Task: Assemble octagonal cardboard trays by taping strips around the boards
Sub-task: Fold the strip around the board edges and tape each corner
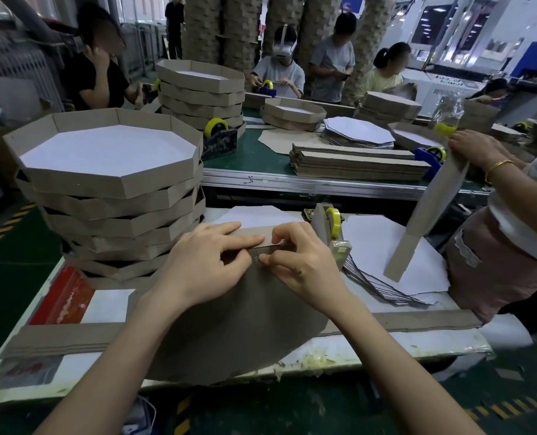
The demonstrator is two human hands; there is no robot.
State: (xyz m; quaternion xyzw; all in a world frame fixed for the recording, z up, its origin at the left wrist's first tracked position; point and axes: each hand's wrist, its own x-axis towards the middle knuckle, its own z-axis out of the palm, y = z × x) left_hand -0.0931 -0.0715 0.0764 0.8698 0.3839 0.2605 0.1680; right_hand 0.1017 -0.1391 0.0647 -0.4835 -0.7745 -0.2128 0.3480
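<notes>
A brown octagonal board (229, 324) lies face down on the white table in front of me. A cardboard strip (254, 235) stands along its far edge. My left hand (204, 262) rests on that edge with straight fingers pressing the strip. My right hand (295, 255) pinches a piece of clear tape over the joint between strip and board. A tape dispenser (331, 229) with a yellow roll stands just right of my right hand. Flat strips (66, 339) lie across the table near me.
A tall stack of finished octagonal trays (110, 189) stands at my left. White octagonal boards (383, 246) lie to the right, where another person's hand (471, 149) holds a folded strip (427, 211). Beyond, a green bench (251, 158) carries more trays, strips, dispensers and workers.
</notes>
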